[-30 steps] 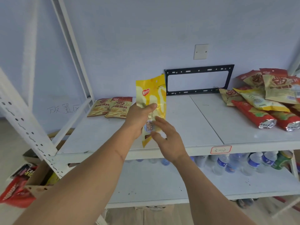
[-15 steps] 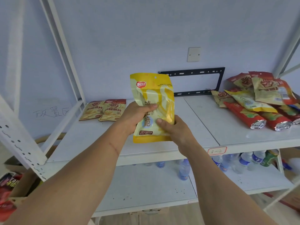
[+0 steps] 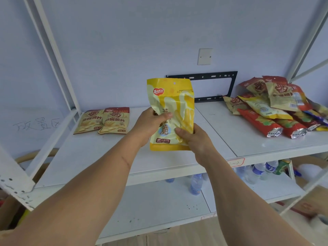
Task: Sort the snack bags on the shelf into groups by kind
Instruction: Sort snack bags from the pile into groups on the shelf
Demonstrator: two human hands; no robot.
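A yellow snack bag (image 3: 170,103) stands upright above the middle of the white shelf (image 3: 99,153), face toward me. My left hand (image 3: 150,123) grips its left edge and my right hand (image 3: 195,139) grips its lower right corner. Two tan and red snack bags (image 3: 103,120) lie side by side at the shelf's back left. At the right end lies a heap of mixed snack bags (image 3: 276,105): tan and red ones on top, a yellow one (image 3: 262,109) like the held bag, and long red ones (image 3: 259,122) in front.
A black metal bracket (image 3: 232,86) leans on the wall behind the shelf. White slanted posts (image 3: 53,55) frame the left side and another post (image 3: 305,41) the right. Water bottles (image 3: 196,183) stand on the lower shelf. Cardboard boxes sit on the floor at both sides.
The yellow bag has turned from edge-on to face me and now stands upright. My right hand has closed on its lower right corner. The camera view shifted slightly left and up.
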